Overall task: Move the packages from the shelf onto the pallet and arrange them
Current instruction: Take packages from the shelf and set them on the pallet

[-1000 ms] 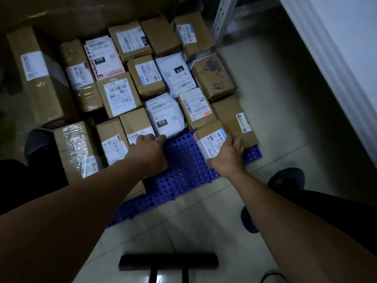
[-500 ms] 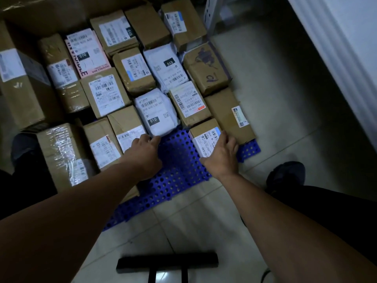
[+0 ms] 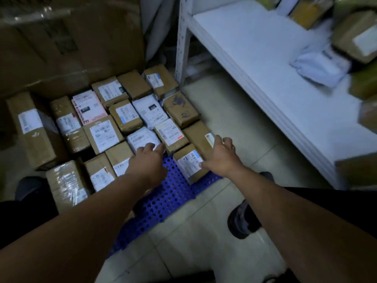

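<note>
Several labelled brown boxes and white mailers lie packed in rows on the blue perforated pallet (image 3: pixel 173 199). My left hand (image 3: pixel 148 162) hovers with loose fingers over a white mailer (image 3: pixel 140 138) and a brown box (image 3: pixel 120 158) in the front rows. Beside a small labelled box (image 3: pixel 189 162) at the pallet's front right is my right hand (image 3: pixel 221 158), fingers spread; its thumb touches that box and its fingertips reach the brown box (image 3: pixel 199 135) behind. Neither hand holds anything. More packages (image 3: pixel 320 65) lie on the white shelf (image 3: pixel 265 64) to the right.
A big cardboard carton (image 3: pixel 67 41) stands behind the pallet. The shelf's white upright (image 3: pixel 181 41) rises at the pallet's far right corner. My shoe (image 3: pixel 242 221) is on the tiled floor by the pallet's front right; a dark bar (image 3: pixel 179 277) lies at the bottom edge.
The view has swung up and right, bringing the shelf into sight. My right hand has slid off the small box's front to its right side; my left hand has lifted slightly forward.
</note>
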